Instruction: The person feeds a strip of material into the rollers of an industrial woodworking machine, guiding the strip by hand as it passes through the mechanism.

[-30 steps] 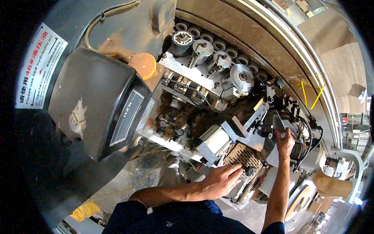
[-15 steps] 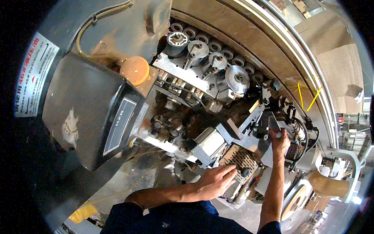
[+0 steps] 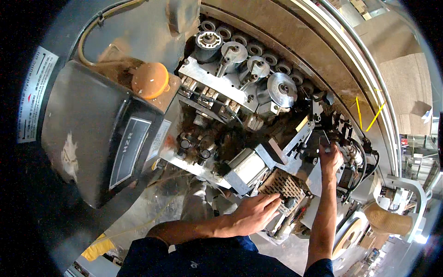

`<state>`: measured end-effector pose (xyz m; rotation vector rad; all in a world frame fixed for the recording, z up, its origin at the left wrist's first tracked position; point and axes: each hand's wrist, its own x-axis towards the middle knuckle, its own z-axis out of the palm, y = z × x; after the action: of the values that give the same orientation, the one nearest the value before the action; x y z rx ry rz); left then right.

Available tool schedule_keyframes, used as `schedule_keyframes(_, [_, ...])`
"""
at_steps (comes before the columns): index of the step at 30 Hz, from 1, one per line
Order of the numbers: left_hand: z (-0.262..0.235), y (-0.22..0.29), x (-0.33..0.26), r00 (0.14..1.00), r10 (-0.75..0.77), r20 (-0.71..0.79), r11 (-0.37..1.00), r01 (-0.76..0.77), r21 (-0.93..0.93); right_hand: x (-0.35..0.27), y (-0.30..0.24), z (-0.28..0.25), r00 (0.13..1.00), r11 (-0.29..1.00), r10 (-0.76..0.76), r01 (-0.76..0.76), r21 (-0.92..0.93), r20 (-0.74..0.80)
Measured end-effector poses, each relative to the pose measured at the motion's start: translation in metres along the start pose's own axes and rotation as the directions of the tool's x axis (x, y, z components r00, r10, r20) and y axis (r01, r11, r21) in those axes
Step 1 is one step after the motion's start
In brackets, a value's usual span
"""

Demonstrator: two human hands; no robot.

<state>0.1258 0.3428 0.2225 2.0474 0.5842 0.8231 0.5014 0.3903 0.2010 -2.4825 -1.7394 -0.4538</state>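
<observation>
My left hand (image 3: 255, 213) lies with its fingers stretched out and close together, at the near edge of a slotted, dusty cover (image 3: 280, 185) on the machine. I see nothing held in it. Farther right, my right hand (image 3: 330, 160) reaches in among the metal brackets with its fingers closed round a thin flat plate (image 3: 326, 138). Only a narrow edge of the plate shows above the fingers. Beside that hand are a metal bracket (image 3: 302, 159) and a bundle of black hoses (image 3: 364, 161). A pale cylinder block (image 3: 248, 165) sits left of the slotted cover.
Round metal rollers (image 3: 282, 90) and several discs line the machine's far side, under a long curved rail (image 3: 355, 51). At the left stands a dark housing (image 3: 87, 124) with an orange cap (image 3: 150, 81). A tan flexible duct (image 3: 387, 219) and a large reel (image 3: 348, 237) are at the right.
The plate in my right hand has tilted, so it now shows edge-on instead of by its broad face. My left hand has stayed nearly in place. The view has shifted slightly.
</observation>
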Motion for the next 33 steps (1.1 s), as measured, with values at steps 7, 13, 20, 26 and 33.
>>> schedule_keyframes(7, [0.008, 0.001, 0.002, 1.0, 0.008, 0.025, 0.999, -0.007, -0.041, 0.0, -0.003, -0.001, 0.995, 0.995, 0.088, -0.086, -0.042, 0.054])
schedule_keyframes(13, [0.011, 0.001, 0.001, 1.0, -0.018, 0.026, 0.997, 0.02, -0.079, 0.002, 0.005, 0.009, 0.999, 0.996, 0.039, -0.037, -0.077, 0.02])
schedule_keyframes(20, [0.011, 0.001, 0.004, 1.0, 0.027, 0.011, 0.999, -0.026, -0.036, 0.003, 0.006, 0.008, 0.999, 0.999, -0.003, 0.004, -0.039, 0.04])
schedule_keyframes(26, [0.01, -0.001, 0.003, 0.999, 0.038, 0.01, 0.999, -0.039, 0.018, 0.002, 0.002, 0.002, 0.994, 0.996, 0.047, -0.039, -0.083, 0.095])
schedule_keyframes(33, [0.014, -0.005, 0.003, 1.0, 0.012, 0.011, 1.0, -0.012, -0.018, 0.003, 0.001, 0.011, 0.998, 0.999, 0.012, -0.015, -0.036, -0.064])
